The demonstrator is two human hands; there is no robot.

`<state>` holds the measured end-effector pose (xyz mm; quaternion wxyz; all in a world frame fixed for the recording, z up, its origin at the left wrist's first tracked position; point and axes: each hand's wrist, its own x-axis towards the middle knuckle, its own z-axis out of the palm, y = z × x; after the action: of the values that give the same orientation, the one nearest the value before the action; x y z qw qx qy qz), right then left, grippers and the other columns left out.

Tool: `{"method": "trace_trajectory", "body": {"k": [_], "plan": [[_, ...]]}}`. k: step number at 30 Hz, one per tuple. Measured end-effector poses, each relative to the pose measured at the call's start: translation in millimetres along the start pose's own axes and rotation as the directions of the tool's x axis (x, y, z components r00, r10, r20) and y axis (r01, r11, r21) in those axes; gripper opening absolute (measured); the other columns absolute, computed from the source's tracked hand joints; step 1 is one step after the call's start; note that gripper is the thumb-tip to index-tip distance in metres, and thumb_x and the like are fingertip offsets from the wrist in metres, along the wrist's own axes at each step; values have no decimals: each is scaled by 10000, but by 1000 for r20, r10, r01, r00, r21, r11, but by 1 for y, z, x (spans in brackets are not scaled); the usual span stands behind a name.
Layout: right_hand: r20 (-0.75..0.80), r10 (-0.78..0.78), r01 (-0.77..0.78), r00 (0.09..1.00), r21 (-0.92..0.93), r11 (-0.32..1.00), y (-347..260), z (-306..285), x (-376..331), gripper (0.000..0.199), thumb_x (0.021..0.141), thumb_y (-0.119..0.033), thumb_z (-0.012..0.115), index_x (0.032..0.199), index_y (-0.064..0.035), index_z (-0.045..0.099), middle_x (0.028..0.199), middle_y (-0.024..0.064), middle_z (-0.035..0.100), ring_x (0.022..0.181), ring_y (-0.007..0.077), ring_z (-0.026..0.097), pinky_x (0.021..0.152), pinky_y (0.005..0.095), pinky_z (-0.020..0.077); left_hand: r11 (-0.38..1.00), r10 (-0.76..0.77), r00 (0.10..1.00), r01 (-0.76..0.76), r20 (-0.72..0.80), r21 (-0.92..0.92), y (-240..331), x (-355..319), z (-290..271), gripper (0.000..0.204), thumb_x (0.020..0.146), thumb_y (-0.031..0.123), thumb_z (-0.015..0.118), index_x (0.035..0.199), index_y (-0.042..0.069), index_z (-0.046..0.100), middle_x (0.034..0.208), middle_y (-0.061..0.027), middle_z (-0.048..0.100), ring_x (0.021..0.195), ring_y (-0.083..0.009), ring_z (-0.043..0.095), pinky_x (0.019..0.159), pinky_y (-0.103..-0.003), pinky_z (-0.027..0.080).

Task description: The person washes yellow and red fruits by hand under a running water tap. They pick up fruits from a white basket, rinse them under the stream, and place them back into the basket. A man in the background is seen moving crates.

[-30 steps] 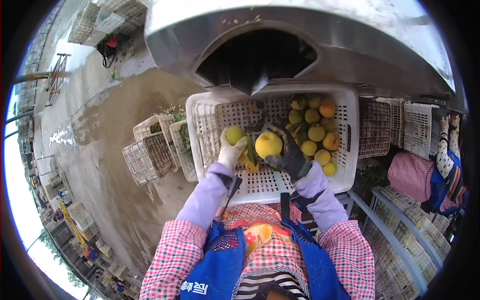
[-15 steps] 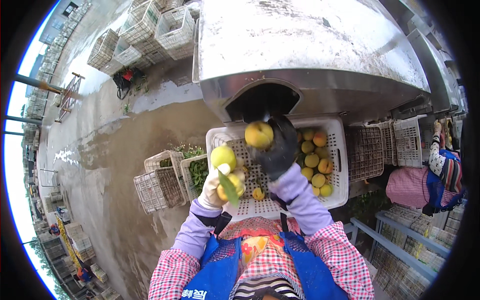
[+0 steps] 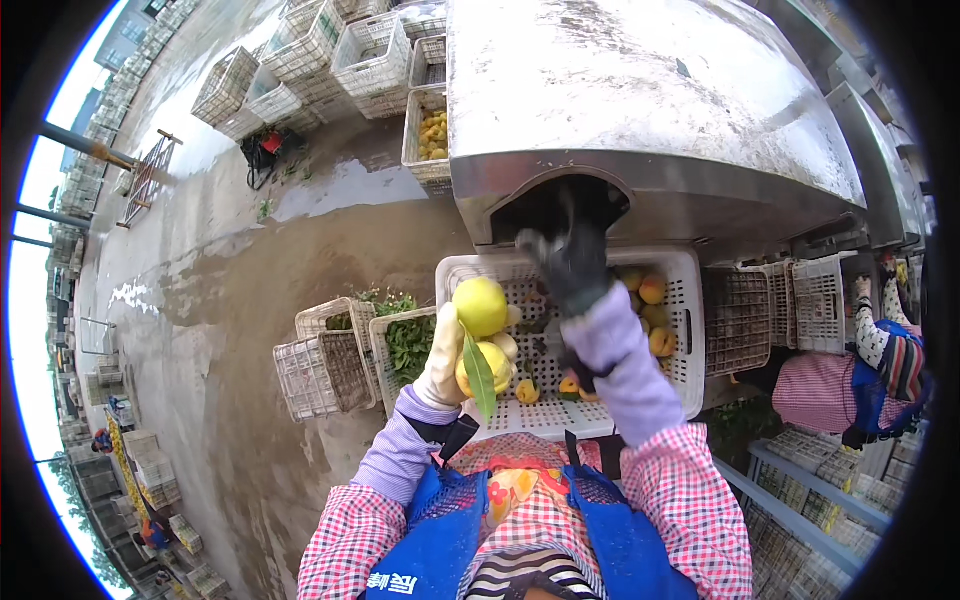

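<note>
- Wet concrete floor [image 3: 300, 230] spreads across the left of the frame; a metal housing [image 3: 650, 90] fills the upper middle.
- Stacked crates [image 3: 370, 60] stand upper left, a co-worker [image 3: 885, 350] far right.
- My right forearm [image 3: 625, 365] crosses the white crate [image 3: 690, 320] at centre, hiding some peaches [image 3: 652, 290].
- My left hand [image 3: 443, 365] holds two yellow fruits [image 3: 480, 306] at the crate's left, a leaf [image 3: 480, 380] hanging over them.
- My right hand [image 3: 570, 265] blurs at the dark opening [image 3: 522, 208]; I cannot tell whether it grips anything.
</note>
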<state>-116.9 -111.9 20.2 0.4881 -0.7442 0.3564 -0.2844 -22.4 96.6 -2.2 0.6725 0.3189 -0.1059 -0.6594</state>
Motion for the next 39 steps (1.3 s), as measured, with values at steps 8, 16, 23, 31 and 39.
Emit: {"method": "trace_trajectory", "body": {"k": [8, 16, 23, 31, 39], "plan": [[34, -234, 228, 972, 123, 966, 12, -8, -96, 846, 713, -360, 881, 1401, -22, 526, 1363, 191, 570, 1265, 355, 557, 1103, 458, 429, 836, 174, 983, -175, 52, 520, 14, 21, 27, 673, 1080, 447, 442, 1565, 5, 292, 1450, -157, 514, 1299, -220, 534, 1107, -356, 412], [56, -227, 226, 972, 25, 974, 26, -16, -98, 828, 766, -376, 836, 1445, -35, 507, 1328, 207, 572, 1247, 371, 551, 1094, 472, 426, 863, 103, 995, -88, -3, 498, 8, 25, 36, 613, 1089, 432, 421, 1526, 6, 366, 1408, -135, 541, 1223, -209, 583, 1063, -370, 469], [-76, -205, 198, 976, -94, 976, 11, -7, -74, 854, 687, -454, 868, 1358, -35, 545, 1313, 217, 553, 1219, 416, 533, 1069, 497, 423, 734, 207, 975, -207, 77, 647, 24, 49, 44, 572, 1103, 387, 394, 1476, -45, 434, 1453, -172, 527, 1329, -234, 517, 1141, -374, 378], [-271, -460, 232, 845, -590, 774, 68, 24, 2, 833, 644, -420, 875, 1311, -21, 575, 1256, 223, 594, 1144, 433, 575, 990, 526, 465, 732, 184, 980, -87, -73, 675, 14, 54, 8, 625, 896, 432, 672, 1396, 112, 478, 1069, -89, 592, 916, -265, 589, 752, -413, 505], [-56, 97, -106, 994, -188, 976, 39, 17, 55, 766, 718, -475, 842, 1281, -11, 609, 1184, 231, 638, 1168, 389, 590, 1029, 498, 453, 969, 0, 950, -78, -313, -236, 5, 59, 2, 380, 1040, 431, 552, 1303, 157, 554, 1125, -75, 622, 930, -222, 646, 755, -388, 564]]}}
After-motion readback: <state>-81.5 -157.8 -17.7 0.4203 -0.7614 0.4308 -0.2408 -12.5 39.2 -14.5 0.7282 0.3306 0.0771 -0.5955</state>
